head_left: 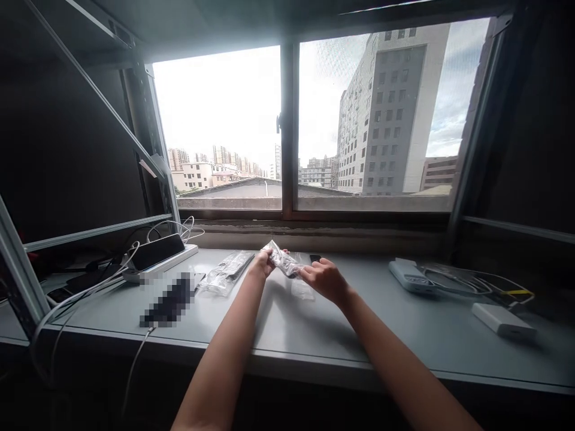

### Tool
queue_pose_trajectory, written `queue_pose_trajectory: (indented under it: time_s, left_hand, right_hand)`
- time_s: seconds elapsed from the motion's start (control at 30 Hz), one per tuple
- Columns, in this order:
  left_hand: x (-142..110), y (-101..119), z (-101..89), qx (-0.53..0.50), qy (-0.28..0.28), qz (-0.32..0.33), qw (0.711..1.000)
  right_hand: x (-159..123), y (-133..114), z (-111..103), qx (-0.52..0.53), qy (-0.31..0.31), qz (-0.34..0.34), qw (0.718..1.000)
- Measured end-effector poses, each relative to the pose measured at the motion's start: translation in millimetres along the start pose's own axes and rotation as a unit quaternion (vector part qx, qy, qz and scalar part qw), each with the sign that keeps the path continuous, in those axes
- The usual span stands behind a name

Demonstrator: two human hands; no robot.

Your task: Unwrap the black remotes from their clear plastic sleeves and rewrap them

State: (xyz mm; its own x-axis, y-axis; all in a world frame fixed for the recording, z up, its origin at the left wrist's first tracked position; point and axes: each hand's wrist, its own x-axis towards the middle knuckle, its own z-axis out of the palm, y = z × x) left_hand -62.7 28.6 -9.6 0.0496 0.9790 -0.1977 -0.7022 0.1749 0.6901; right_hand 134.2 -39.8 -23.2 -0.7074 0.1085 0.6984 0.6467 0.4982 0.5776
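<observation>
Held up over the table (332,344), the clear packet (284,261) is looking light, soft and slippery, so its end edges are probably offering the surest grip. The left hand (264,262) is pinching its far end; the right hand (324,278), fingers curled nearly closed, is pinching its near end.

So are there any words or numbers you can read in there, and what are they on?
No words or numbers can be read.
White device on the right: grey marks on its front, too small and blurred to read.
Held plastic bag: too crinkled and small to make out any writing.
Dark patch on the left: covered by blurry squares, so any writing there is hidden.
</observation>
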Motion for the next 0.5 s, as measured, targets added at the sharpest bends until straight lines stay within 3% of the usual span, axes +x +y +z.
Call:
queue_pose_trajectory:
  time_s: [0.13,0.3,0.5]
  left_hand:
    - [3.7,-0.7,-3.9,0.002,0.014,-0.027,1.000]
    - [12.1,7.8,-21.1,-0.071,0.032,-0.016,0.997]
    - [14.6,27.0,-37.7,-0.081,0.113,0.021,0.990]
  right_hand:
    - [-0.2,-4.2,1.6,0.035,-0.011,-0.003,0.999]
    - [-1.8,-6.0,0.6,0.057,0.000,-0.029,0.998]
    - [-3.9,-2.9,0.1,0.077,0.047,0.016,0.996]
